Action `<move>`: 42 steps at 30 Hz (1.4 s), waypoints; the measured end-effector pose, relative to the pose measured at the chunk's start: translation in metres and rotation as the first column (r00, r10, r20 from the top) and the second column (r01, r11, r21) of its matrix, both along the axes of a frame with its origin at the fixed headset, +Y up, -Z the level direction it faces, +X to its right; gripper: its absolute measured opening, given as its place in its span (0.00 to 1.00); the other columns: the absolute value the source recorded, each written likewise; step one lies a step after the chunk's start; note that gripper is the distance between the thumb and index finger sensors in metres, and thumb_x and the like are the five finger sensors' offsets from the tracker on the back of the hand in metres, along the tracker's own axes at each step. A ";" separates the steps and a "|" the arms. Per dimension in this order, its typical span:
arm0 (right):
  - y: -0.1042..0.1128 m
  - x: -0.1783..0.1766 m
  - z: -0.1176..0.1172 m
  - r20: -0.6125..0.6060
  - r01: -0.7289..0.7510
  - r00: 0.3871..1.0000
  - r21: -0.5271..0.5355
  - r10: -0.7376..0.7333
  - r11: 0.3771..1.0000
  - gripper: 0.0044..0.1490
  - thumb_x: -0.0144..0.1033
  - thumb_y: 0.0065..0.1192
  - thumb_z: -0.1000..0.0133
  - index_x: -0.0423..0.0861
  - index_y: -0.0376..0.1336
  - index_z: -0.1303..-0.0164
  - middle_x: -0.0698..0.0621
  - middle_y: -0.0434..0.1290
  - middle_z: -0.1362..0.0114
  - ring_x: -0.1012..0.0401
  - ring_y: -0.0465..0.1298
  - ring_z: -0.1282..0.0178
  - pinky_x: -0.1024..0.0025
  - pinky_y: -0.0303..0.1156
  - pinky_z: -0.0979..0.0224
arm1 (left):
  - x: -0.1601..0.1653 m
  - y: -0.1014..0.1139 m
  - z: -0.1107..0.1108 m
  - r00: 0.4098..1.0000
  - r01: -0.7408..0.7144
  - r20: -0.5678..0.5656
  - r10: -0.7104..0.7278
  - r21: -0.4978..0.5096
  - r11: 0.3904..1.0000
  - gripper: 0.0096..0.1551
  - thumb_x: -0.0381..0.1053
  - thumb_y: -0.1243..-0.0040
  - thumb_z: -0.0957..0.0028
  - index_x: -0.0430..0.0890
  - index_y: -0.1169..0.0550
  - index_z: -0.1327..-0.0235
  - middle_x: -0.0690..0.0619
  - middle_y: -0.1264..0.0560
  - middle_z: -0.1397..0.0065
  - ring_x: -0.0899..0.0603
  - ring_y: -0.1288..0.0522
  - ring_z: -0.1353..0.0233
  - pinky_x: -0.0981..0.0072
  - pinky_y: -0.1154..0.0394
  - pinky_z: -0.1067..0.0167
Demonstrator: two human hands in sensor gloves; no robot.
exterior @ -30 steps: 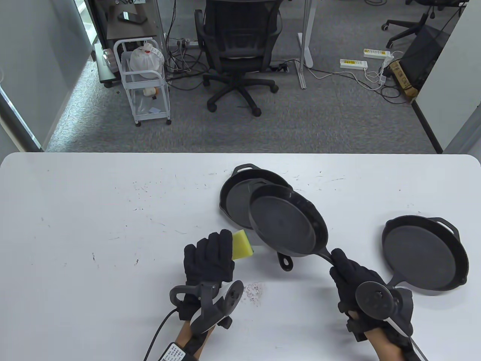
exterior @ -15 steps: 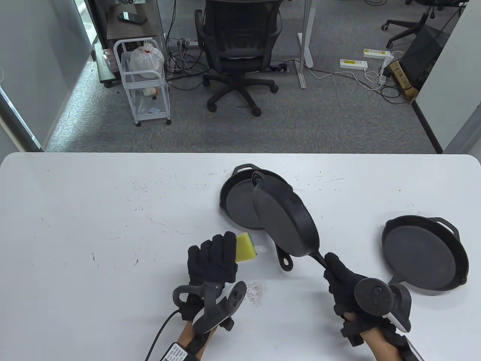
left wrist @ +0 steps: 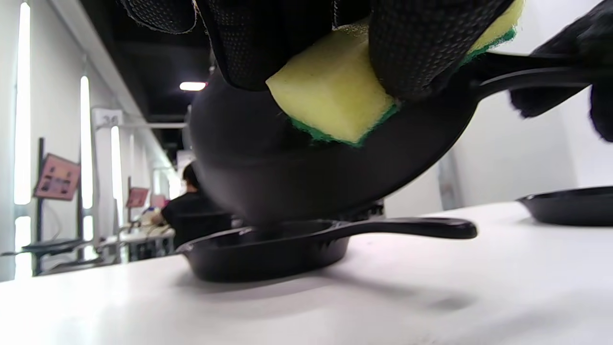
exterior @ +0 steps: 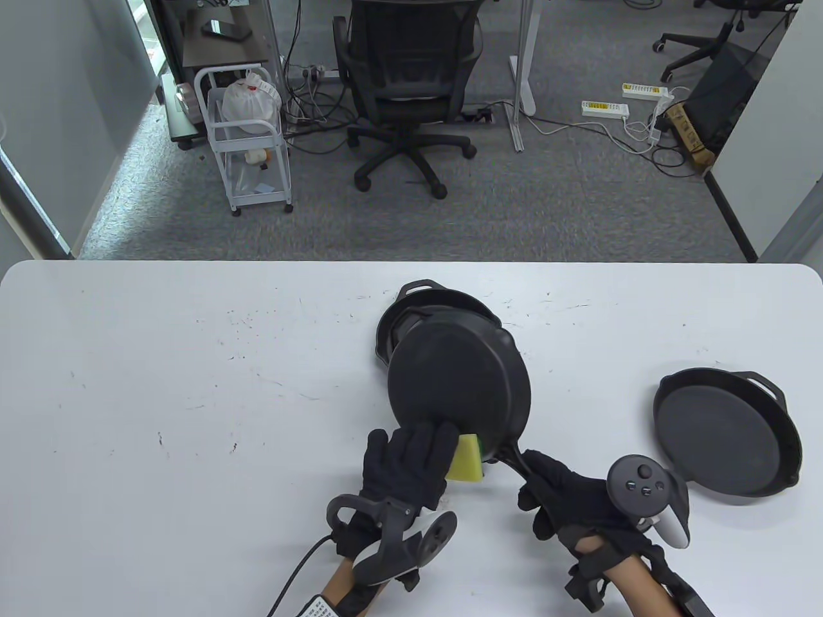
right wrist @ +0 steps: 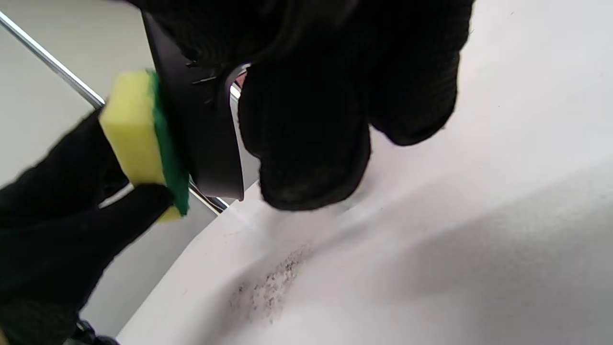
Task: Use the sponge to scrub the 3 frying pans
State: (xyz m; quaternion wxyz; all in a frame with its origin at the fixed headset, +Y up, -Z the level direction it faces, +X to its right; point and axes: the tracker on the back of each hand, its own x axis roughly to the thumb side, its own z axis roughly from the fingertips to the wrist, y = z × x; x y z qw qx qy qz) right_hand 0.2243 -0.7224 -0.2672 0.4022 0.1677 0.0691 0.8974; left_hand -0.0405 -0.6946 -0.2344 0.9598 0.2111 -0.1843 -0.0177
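My right hand (exterior: 546, 479) grips the handle of a black frying pan (exterior: 456, 379), turned bottom up and held tilted above the table. My left hand (exterior: 411, 459) holds a yellow and green sponge (exterior: 465, 457) with its green side against the pan's underside near the handle. In the left wrist view the sponge (left wrist: 335, 100) sits under my fingers on the pan (left wrist: 297, 163). A second pan (exterior: 411, 305) lies on the table under the held one, mostly hidden. A third pan (exterior: 726, 430) lies upright at the right. The right wrist view shows the sponge (right wrist: 139, 129) against the pan's edge.
The white table (exterior: 161, 385) has dark crumbs (right wrist: 268, 287) near its front, below my hands. An office chair (exterior: 408, 83) and a white cart (exterior: 247, 135) stand on the carpet beyond the far edge.
My right hand rolled the pan over from inside up to bottom up. My left hand moved right with the sponge and brought it against the pan's underside.
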 end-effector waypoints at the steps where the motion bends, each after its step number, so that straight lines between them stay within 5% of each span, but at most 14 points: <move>1: 0.000 -0.003 0.001 -0.018 -0.016 1.000 0.002 0.016 1.000 0.33 0.41 0.68 0.53 0.42 0.70 0.38 0.47 0.90 0.56 0.59 0.92 0.80 0.55 0.88 0.58 | 0.001 0.002 0.002 1.000 -0.022 0.008 0.022 0.018 1.000 0.48 0.61 0.34 0.50 0.57 0.39 0.14 0.50 0.30 0.16 0.40 0.27 0.21 0.33 0.38 0.23; 10: -0.003 -0.027 0.008 -0.212 -0.122 0.969 0.037 0.127 0.992 0.33 0.41 0.70 0.53 0.43 0.70 0.37 0.49 0.90 0.55 0.59 0.92 0.79 0.54 0.87 0.57 | -0.042 0.023 -0.010 0.971 -0.105 -0.194 0.137 0.164 0.981 0.47 0.56 0.37 0.46 0.54 0.42 0.13 0.46 0.35 0.14 0.36 0.32 0.19 0.31 0.40 0.23; 16: 0.002 -0.008 0.005 -0.117 -0.044 0.992 0.028 0.047 0.999 0.33 0.41 0.69 0.53 0.43 0.70 0.37 0.48 0.89 0.55 0.59 0.91 0.79 0.54 0.87 0.56 | -0.059 0.004 -0.031 0.943 -0.158 -0.299 0.146 -0.014 0.987 0.47 0.56 0.35 0.47 0.51 0.40 0.14 0.45 0.31 0.17 0.35 0.29 0.22 0.30 0.39 0.24; 21: 0.004 0.007 0.002 -0.004 0.032 0.999 0.033 -0.032 0.999 0.34 0.41 0.69 0.53 0.43 0.70 0.36 0.48 0.89 0.54 0.58 0.91 0.78 0.53 0.86 0.56 | -0.031 -0.005 -0.028 0.988 -0.095 -0.133 0.072 -0.171 0.981 0.47 0.59 0.33 0.48 0.52 0.37 0.14 0.47 0.28 0.18 0.37 0.25 0.24 0.31 0.36 0.25; 26: 0.002 -0.003 0.004 -0.036 -0.019 0.999 0.034 0.020 0.999 0.34 0.41 0.69 0.53 0.43 0.69 0.36 0.49 0.89 0.54 0.58 0.91 0.78 0.53 0.86 0.56 | -0.006 0.003 -0.004 0.998 -0.061 -0.008 0.061 0.005 0.998 0.48 0.61 0.35 0.49 0.57 0.40 0.14 0.51 0.31 0.15 0.39 0.28 0.19 0.33 0.38 0.22; 31: -0.001 -0.021 0.009 -0.174 -0.097 0.980 0.022 0.099 0.995 0.34 0.42 0.69 0.53 0.44 0.70 0.36 0.50 0.89 0.54 0.58 0.90 0.79 0.53 0.86 0.56 | -0.025 0.012 -0.008 0.984 -0.113 -0.123 0.126 0.107 0.988 0.47 0.56 0.40 0.45 0.52 0.45 0.13 0.46 0.37 0.13 0.35 0.34 0.17 0.28 0.42 0.23; 36: 0.003 -0.007 0.008 -0.140 -0.056 0.988 0.022 0.059 0.998 0.34 0.42 0.69 0.53 0.44 0.70 0.36 0.49 0.89 0.54 0.58 0.90 0.79 0.53 0.86 0.56 | -0.057 0.003 -0.030 0.944 -0.161 -0.291 0.155 0.006 0.987 0.47 0.55 0.38 0.45 0.49 0.43 0.13 0.44 0.33 0.15 0.35 0.30 0.20 0.28 0.41 0.24; 42: 0.010 0.010 0.008 0.015 0.063 0.998 0.052 -0.064 0.997 0.34 0.41 0.68 0.52 0.44 0.69 0.35 0.49 0.88 0.54 0.58 0.90 0.78 0.53 0.86 0.56 | -0.035 -0.009 -0.030 0.983 -0.150 -0.136 0.125 -0.193 0.970 0.47 0.57 0.34 0.47 0.51 0.39 0.14 0.46 0.30 0.17 0.36 0.27 0.22 0.30 0.39 0.24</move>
